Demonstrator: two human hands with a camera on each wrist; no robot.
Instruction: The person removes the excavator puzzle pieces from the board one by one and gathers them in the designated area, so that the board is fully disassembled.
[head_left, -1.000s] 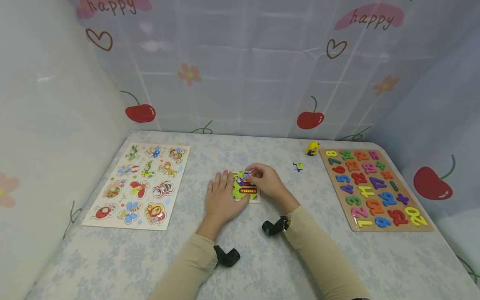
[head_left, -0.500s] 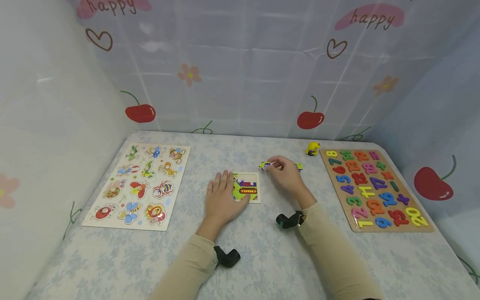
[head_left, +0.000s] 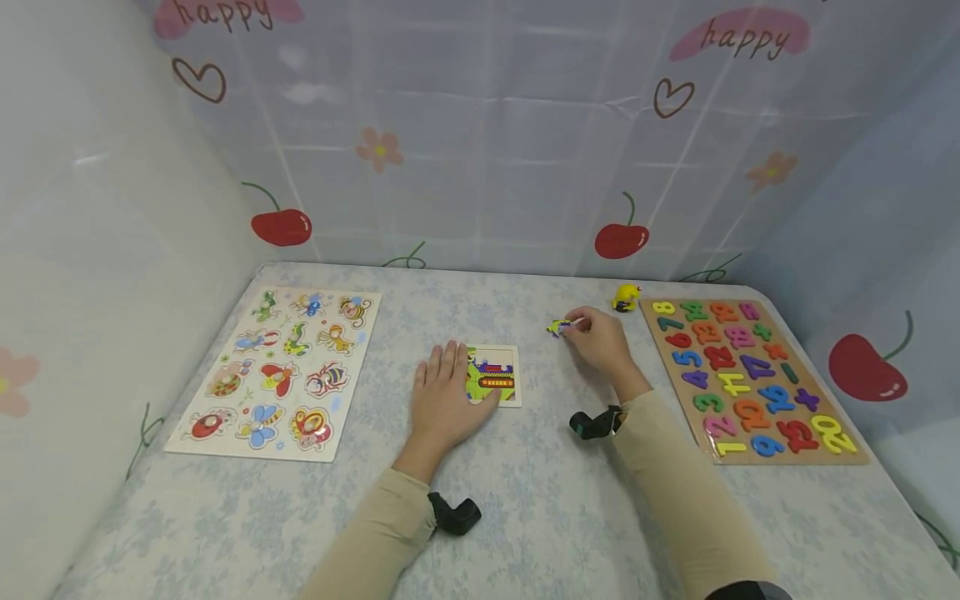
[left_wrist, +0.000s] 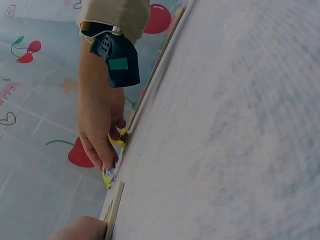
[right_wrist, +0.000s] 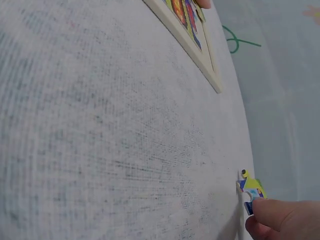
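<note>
One puzzle piece (right_wrist: 252, 188), and my right grip (head_left: 597, 340) is pinching it! My left grip (head_left: 444, 393) is resting straight-fingered on the small puzzle board (head_left: 501, 354).

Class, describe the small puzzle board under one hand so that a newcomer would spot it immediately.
On the table, look between the big bug board on the left and the number board on the right. There, the person's left hand rests on a small square puzzle board. Unlike those two, it shows part of a tracked vehicle, with bare cream above.
</note>
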